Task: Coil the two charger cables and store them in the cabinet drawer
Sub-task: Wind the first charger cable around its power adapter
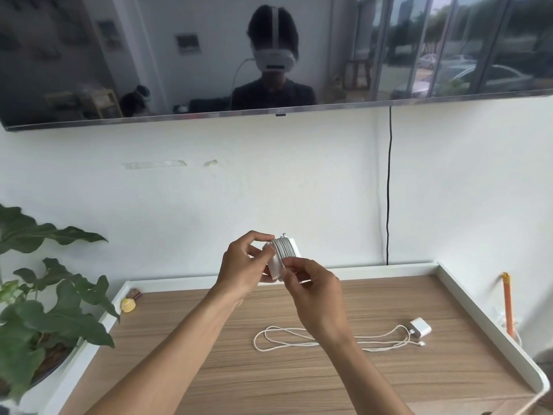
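A white charger block with its grey-white cable wound tightly around it (280, 249) is held up above the wooden cabinet top (209, 363). My left hand (244, 266) grips the block from the left. My right hand (314, 290) pinches the wound cable at its lower right side. A second white cable (287, 339) lies in loose loops on the cabinet top, running right to its small white plug adapter (420, 326). No drawer is in view.
A white raised rim (484, 319) borders the cabinet top. A leafy potted plant (45, 313) stands at the left. A small yellow object (128, 305) sits in the back left corner. A wall TV (269, 55) hangs above, with a black cord (389, 187) running down.
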The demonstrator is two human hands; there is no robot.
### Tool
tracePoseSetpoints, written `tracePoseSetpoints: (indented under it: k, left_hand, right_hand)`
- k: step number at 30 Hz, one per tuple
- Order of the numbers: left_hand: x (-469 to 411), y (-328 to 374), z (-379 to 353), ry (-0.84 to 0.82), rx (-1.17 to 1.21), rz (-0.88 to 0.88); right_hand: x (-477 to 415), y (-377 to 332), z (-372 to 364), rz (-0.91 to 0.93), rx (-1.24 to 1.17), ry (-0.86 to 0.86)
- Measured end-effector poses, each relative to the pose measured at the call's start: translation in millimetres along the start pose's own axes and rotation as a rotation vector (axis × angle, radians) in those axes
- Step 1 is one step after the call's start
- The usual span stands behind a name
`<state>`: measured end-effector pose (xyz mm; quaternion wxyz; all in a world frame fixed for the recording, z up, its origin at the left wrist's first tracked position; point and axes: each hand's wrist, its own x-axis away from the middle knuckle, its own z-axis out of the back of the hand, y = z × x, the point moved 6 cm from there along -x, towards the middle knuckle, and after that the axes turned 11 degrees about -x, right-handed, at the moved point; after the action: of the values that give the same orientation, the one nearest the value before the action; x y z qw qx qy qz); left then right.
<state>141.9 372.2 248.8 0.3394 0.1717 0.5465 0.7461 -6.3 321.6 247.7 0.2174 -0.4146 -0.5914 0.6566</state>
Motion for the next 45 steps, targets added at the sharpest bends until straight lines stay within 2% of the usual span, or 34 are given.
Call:
tracePoseSetpoints:
  k: [18,23,27,33,38,45]
  left_hand:
    - [2.4,-2.5,16.4,0.089,-0.015,-0.028]
    - [3.9,-2.4,14.0,0.093,-0.023,-0.049]
    - [4.2,-0.5,11.0,0.086,-0.004,-0.068]
    - [1.9,4.5,10.5,0.080,-0.008,-0.104]
    - [-0.6,5.3,14.5,0.089,-0.043,-0.125]
    - [2.3,3.2,13.4,0.093,-0.075,-0.137]
  right_hand:
    - [-11.9,20.0,3.1,-0.143,-0.050,-0.017]
    - [-22.2,11.6,17.1,-0.094,-0.037,0.043]
    - [-32.8,7.6,26.9,-0.023,0.072,0.106]
    - [-40.3,11.8,24.1,0.021,0.191,0.079]
    - [-44.1,6.8,15.7,0.156,0.364,-0.037]
    - [-50.5,4.5,13.1,0.247,0.400,0.023]
